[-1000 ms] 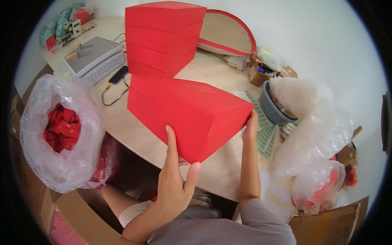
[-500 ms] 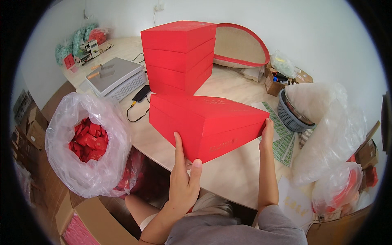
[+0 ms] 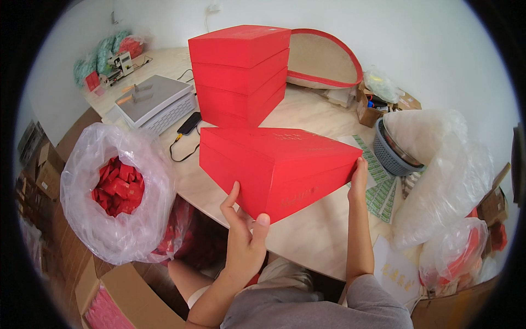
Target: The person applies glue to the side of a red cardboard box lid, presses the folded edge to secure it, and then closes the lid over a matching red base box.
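Observation:
A large red gift box [image 3: 274,170], its lid on, is held tilted above the table between my two hands. My left hand [image 3: 246,230] grips its near left corner, the thumb on the front side and the index finger bent against the left side. At the box's right end, my right hand [image 3: 358,178] is closed around the edge; its fingers are partly hidden. Directly behind the held box stands a stack of several red boxes [image 3: 238,77].
Left of the table is a clear plastic bag [image 3: 82,203] of small red packets. A grey-white machine [image 3: 156,101] and a phone [image 3: 189,124] lie on the table. Green label sheets [image 3: 381,197], a grey basket [image 3: 388,153] and plastic bags [image 3: 438,175] are on the right.
My left index finger has bent and slid lower on the box's side. The held box has shifted only slightly; my right hand keeps its place.

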Demonstrator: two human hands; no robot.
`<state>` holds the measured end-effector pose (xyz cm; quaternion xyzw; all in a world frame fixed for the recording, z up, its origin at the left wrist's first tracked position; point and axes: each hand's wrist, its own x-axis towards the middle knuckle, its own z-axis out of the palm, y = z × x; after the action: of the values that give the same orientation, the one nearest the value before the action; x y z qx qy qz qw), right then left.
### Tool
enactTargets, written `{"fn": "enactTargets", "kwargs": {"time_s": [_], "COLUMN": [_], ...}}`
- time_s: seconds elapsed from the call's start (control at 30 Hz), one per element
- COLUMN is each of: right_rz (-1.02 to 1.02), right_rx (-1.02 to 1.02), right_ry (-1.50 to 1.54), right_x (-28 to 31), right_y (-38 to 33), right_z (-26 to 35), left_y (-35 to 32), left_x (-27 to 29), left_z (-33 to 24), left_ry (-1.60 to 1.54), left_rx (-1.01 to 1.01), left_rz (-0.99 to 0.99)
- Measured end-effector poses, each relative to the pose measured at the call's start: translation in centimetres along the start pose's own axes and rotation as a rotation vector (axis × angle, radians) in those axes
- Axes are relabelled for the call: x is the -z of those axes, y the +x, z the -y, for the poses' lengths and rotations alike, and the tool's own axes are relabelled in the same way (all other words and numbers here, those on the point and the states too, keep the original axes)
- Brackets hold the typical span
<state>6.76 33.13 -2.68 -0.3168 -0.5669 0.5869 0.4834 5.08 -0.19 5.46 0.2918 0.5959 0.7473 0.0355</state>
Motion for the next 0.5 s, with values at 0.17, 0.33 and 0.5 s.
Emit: {"fn": "enactTargets", "kwargs": {"time_s": [0.17, 0.33, 0.5], "right_rz": [-0.02, 0.035, 0.054], "right_rx": [0.119, 0.221, 0.375], "right_ry": [-0.211, -0.294, -0.466], "right_x": [-0.1, -0.3, -1.2], "right_y": [-0.3, -0.7, -1.6], "right_z": [0.0, -0.9, -1.2], "left_y": [0.0, -0.3, -1.3], "left_x": [3.0, 4.4, 6.6], "left_z": [1.0, 4.3, 6.6], "left_ry": [0.029, -0.277, -0.301], "left_rx": [0.273, 0.377, 0.461], "left_rz": [0.011, -0.072, -0.108]}}
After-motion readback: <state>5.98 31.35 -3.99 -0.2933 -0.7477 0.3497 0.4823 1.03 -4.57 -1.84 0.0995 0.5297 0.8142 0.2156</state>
